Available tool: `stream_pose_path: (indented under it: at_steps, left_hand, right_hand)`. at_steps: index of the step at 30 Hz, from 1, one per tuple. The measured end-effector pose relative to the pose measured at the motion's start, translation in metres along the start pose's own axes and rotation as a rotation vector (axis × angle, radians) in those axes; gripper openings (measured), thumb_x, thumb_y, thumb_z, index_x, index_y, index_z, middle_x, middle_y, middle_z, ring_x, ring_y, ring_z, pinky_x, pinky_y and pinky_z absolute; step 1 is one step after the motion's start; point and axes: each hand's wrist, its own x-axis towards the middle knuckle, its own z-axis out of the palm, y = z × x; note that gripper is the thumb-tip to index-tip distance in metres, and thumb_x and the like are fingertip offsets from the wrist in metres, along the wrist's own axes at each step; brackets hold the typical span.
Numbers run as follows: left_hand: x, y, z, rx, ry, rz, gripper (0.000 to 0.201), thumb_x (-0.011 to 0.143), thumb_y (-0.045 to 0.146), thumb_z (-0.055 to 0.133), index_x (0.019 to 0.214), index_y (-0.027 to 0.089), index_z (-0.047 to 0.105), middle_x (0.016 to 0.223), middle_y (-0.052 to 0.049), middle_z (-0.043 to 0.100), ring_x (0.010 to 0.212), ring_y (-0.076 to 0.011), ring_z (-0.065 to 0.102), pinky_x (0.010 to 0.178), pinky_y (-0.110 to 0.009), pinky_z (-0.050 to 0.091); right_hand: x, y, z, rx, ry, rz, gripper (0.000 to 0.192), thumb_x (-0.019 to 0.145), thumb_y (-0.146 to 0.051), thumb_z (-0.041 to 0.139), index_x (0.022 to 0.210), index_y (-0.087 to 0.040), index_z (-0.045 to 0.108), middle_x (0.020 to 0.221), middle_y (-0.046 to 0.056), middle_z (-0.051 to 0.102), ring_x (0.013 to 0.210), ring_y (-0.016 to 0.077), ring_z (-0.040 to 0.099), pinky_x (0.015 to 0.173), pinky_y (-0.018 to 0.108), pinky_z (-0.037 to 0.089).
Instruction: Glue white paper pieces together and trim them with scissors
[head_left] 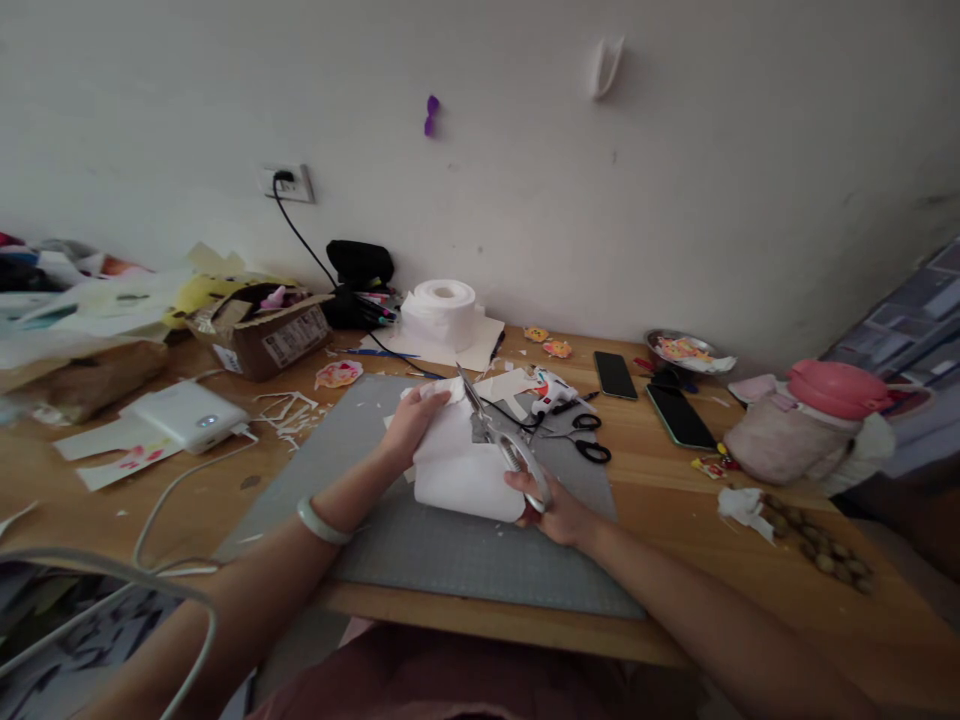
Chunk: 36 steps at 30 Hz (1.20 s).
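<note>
Head view: white paper (461,470) over grey mat (450,550) mid-counter, left hand (409,425) pinching its far edge, right hand (551,510) gripping open scissors (499,440); best kept taut, cut slowly.

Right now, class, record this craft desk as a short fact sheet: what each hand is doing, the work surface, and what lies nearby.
left hand: holds the white paper sheet by its upper left edge
right hand: grips the scissors, blades open at the sheet's top edge
surface: grey cutting mat on a wooden table
behind the mat: hot glue gun, black-handled scissors, toilet paper roll
right side: two phones, pink-lidded container
left side: cardboard box, white charger
</note>
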Motion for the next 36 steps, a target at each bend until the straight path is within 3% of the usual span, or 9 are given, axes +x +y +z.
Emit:
stream_pose_path:
  at_steps: [7, 13, 16, 21, 30, 36]
  left_hand:
    - [0.001, 0.000, 0.001, 0.009, 0.020, 0.005, 0.016, 0.059, 0.026, 0.066, 0.072, 0.019, 0.059, 0.057, 0.002, 0.061, 0.046, -0.0128, 0.052, 0.046, -0.023, 0.040]
    - [0.001, 0.006, -0.001, 0.021, 0.041, -0.024, 0.012, 0.059, 0.022, 0.064, 0.070, 0.020, 0.058, 0.054, 0.002, 0.059, 0.044, -0.0124, 0.051, 0.044, -0.023, 0.038]
    - [-0.003, 0.015, -0.001, 0.052, -0.011, -0.054, 0.013, 0.058, 0.021, 0.065, 0.069, 0.019, 0.059, 0.056, 0.002, 0.060, 0.045, -0.0125, 0.052, 0.043, -0.023, 0.039]
    - [-0.008, 0.024, -0.003, 0.097, 0.002, -0.024, 0.009, 0.058, 0.019, 0.066, 0.064, 0.018, 0.059, 0.055, 0.001, 0.060, 0.046, -0.0126, 0.051, 0.041, -0.023, 0.038]
    - [-0.015, 0.029, 0.001, 0.162, -0.072, -0.051, 0.010, 0.061, 0.016, 0.062, 0.069, 0.016, 0.057, 0.053, 0.004, 0.059, 0.043, -0.0112, 0.050, 0.041, -0.021, 0.038]
    - [-0.011, 0.026, -0.001, 0.121, -0.024, -0.029, 0.011, 0.061, 0.017, 0.063, 0.071, 0.016, 0.058, 0.055, 0.004, 0.060, 0.045, -0.0110, 0.052, 0.043, -0.021, 0.039]
  right_hand:
    - [0.000, 0.002, 0.000, -0.012, 0.033, 0.005, 0.041, 0.068, -0.053, 0.067, 0.084, -0.020, 0.051, 0.064, -0.004, 0.046, 0.049, 0.0061, 0.041, 0.039, 0.016, 0.031]
    - [0.004, 0.000, -0.003, 0.167, 0.076, 0.106, 0.050, 0.053, -0.060, 0.073, 0.072, -0.021, 0.047, 0.053, -0.007, 0.040, 0.042, 0.0058, 0.034, 0.036, 0.018, 0.023]
    - [0.004, -0.008, -0.005, 0.277, -0.023, 0.167, 0.053, 0.051, -0.065, 0.071, 0.066, -0.020, 0.046, 0.051, -0.007, 0.041, 0.039, 0.0033, 0.026, 0.037, 0.017, 0.016]
    - [0.003, -0.016, -0.007, 0.351, -0.193, 0.181, 0.058, 0.055, -0.069, 0.067, 0.076, -0.017, 0.052, 0.064, -0.003, 0.052, 0.040, 0.0016, 0.027, 0.038, 0.017, 0.012]
    - [0.004, -0.014, -0.007, 0.328, -0.229, 0.144, 0.049, 0.058, -0.061, 0.069, 0.068, -0.016, 0.053, 0.057, -0.005, 0.046, 0.041, 0.0018, 0.024, 0.038, 0.018, 0.010]
    - [0.005, -0.010, -0.008, 0.329, -0.204, 0.124, 0.045, 0.060, -0.057, 0.070, 0.069, -0.016, 0.054, 0.059, -0.005, 0.047, 0.041, 0.0015, 0.025, 0.039, 0.019, 0.012]
